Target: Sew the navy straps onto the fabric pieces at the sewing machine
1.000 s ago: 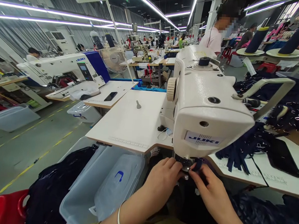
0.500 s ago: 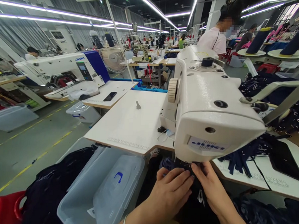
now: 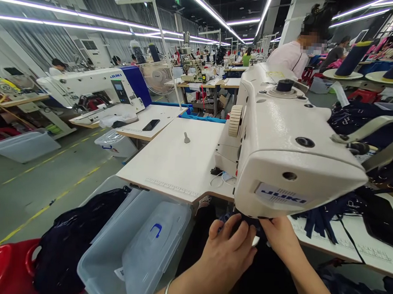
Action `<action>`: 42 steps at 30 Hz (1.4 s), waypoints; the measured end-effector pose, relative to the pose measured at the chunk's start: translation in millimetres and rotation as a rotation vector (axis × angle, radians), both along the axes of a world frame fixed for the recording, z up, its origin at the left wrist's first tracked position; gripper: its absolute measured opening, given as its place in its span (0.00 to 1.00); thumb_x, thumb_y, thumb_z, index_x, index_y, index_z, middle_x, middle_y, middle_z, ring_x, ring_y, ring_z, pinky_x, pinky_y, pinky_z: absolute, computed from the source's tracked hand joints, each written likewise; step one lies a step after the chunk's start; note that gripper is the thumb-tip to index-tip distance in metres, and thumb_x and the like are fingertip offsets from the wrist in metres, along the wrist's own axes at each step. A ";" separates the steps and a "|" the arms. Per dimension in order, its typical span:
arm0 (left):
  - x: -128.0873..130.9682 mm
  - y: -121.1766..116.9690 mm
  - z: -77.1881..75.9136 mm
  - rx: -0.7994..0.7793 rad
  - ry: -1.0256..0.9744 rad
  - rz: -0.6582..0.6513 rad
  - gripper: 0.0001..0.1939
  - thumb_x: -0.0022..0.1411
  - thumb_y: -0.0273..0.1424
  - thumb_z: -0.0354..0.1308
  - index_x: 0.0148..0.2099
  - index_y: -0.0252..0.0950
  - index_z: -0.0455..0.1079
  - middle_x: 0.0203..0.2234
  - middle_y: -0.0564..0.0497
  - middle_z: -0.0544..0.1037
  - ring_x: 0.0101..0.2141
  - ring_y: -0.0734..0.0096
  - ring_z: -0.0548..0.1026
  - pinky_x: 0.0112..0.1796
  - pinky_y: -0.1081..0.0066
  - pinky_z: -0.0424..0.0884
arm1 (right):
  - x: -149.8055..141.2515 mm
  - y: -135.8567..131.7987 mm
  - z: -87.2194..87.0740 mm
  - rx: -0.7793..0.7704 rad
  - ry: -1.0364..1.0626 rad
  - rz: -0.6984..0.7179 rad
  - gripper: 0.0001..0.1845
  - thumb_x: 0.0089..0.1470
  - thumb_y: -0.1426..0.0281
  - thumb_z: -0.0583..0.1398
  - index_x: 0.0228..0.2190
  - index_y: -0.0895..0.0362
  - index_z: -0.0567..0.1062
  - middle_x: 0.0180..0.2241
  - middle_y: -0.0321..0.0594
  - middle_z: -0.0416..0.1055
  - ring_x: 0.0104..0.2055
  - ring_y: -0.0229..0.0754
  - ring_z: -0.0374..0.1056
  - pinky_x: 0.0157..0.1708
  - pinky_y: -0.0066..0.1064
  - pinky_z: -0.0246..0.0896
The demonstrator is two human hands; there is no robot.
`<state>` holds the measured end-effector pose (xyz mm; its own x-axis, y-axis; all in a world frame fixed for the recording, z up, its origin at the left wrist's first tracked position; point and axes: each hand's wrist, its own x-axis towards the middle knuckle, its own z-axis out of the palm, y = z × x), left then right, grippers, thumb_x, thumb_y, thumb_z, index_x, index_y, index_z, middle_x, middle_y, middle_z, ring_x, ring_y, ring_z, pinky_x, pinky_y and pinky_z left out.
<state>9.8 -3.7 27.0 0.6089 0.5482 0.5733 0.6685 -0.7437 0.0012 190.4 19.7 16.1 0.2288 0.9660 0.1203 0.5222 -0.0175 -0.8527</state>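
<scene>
A white JUKI sewing machine point(image 3: 291, 147) stands right in front of me, its head hiding the needle area. Beneath its front end, my left hand point(image 3: 228, 252) has its fingers curled onto dark navy fabric point(image 3: 254, 222). A small white piece point(image 3: 255, 241), perhaps a label, shows beside those fingertips. Close on the other side, my right hand point(image 3: 280, 234) grips the same cloth, thumb and fingers pressed together, with the fingertips partly hidden by the machine head.
Left of the machine, a white tabletop point(image 3: 169, 163) carries a small grey metal piece point(image 3: 187, 138). Below are a clear plastic bin point(image 3: 107, 247), a dark fabric pile point(image 3: 73, 237) and a red stool point(image 3: 2, 264). Navy strips point(image 3: 320, 223) and a black phone-like object point(image 3: 382, 220) lie right.
The whole view has shifted, so the machine sits farther right. My right hand has slid further under the machine head. My left fingers are more bent, and the white piece now shows by them.
</scene>
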 end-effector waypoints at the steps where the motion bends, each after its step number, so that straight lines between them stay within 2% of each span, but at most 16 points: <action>1: 0.6 0.0 -0.4 -0.003 -0.005 0.006 0.14 0.69 0.36 0.51 0.54 0.40 0.68 0.45 0.52 0.75 0.53 0.66 0.67 0.49 0.64 0.54 | 0.4 1.4 -0.1 0.009 -0.015 0.014 0.13 0.50 0.63 0.54 0.21 0.53 0.74 0.23 0.41 0.76 0.34 0.50 0.73 0.45 0.41 0.66; 6: 4.1 -0.3 -3.8 -0.007 -0.027 0.032 0.16 0.67 0.36 0.52 0.55 0.38 0.68 0.46 0.51 0.75 0.53 0.64 0.66 0.49 0.62 0.53 | 2.3 6.9 -4.1 0.042 -0.037 0.009 0.15 0.48 0.64 0.53 0.29 0.54 0.78 0.35 0.47 0.80 0.43 0.56 0.74 0.42 0.42 0.68; 21: 10.4 -1.6 -3.8 0.029 -0.033 0.075 0.18 0.64 0.35 0.53 0.54 0.36 0.69 0.46 0.51 0.75 0.52 0.64 0.67 0.49 0.62 0.54 | 1.2 14.2 -9.5 0.192 -0.119 -0.004 0.19 0.50 0.66 0.53 0.41 0.58 0.78 0.41 0.49 0.79 0.49 0.54 0.72 0.49 0.43 0.66; 30: 11.3 -1.6 -7.5 0.041 -0.043 0.084 0.19 0.64 0.35 0.54 0.55 0.36 0.69 0.46 0.51 0.75 0.52 0.64 0.68 0.49 0.63 0.56 | 3.4 14.1 -17.8 0.161 -0.214 0.011 0.18 0.52 0.66 0.51 0.37 0.58 0.78 0.41 0.51 0.78 0.50 0.56 0.71 0.49 0.44 0.66; 35: 10.9 -1.9 -12.0 0.064 -0.056 0.106 0.19 0.65 0.36 0.52 0.55 0.34 0.69 0.45 0.50 0.75 0.51 0.63 0.68 0.50 0.62 0.57 | 5.6 15.2 -20.7 0.190 -0.252 0.010 0.16 0.50 0.64 0.52 0.33 0.54 0.78 0.36 0.47 0.79 0.47 0.56 0.72 0.51 0.45 0.64; 42: 6.7 -3.8 -5.4 0.080 -0.001 0.079 0.20 0.66 0.37 0.50 0.55 0.32 0.69 0.46 0.48 0.75 0.49 0.59 0.69 0.51 0.63 0.61 | 9.9 17.1 -22.7 0.207 -0.240 0.028 0.11 0.49 0.62 0.54 0.25 0.50 0.75 0.30 0.45 0.78 0.48 0.57 0.70 0.53 0.45 0.62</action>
<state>16.5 -7.4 21.6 0.5652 0.5469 0.6176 0.7250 -0.6865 -0.0555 200.3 36.8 -6.6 0.1437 0.9208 0.3625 0.7064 0.1611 -0.6893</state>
